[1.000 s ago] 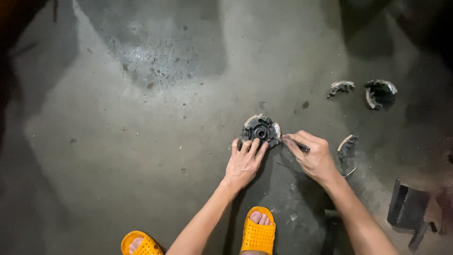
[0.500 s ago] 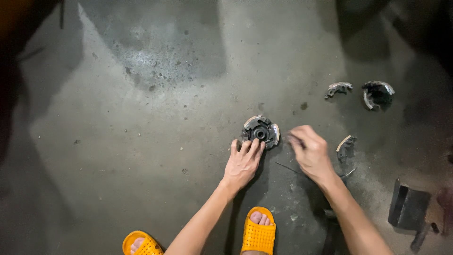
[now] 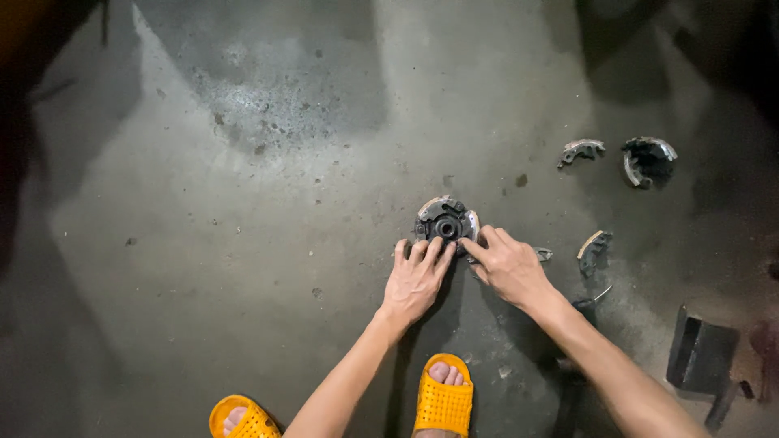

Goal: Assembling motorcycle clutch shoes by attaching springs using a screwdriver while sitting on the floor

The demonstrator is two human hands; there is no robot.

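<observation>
On the stained concrete floor (image 3: 243, 243), a round dark metal assembly (image 3: 445, 224) was pressed by the spread fingers of the left hand (image 3: 416, 277), while its right edge was touched by the loosely curled right hand (image 3: 507, 266). Curved shoe pieces (image 3: 595, 247) were scattered to the right, orange sandals (image 3: 443, 399) below.

A round part (image 3: 445, 223), dark grey to black with pale, cream-edged segments, is noted on a grey concrete floor (image 3: 243, 259) mottled with darker stains and a whitish speckled patch at the far left. Bright orange perforated slippers (image 3: 442, 401) are recorded at the near edge.
</observation>
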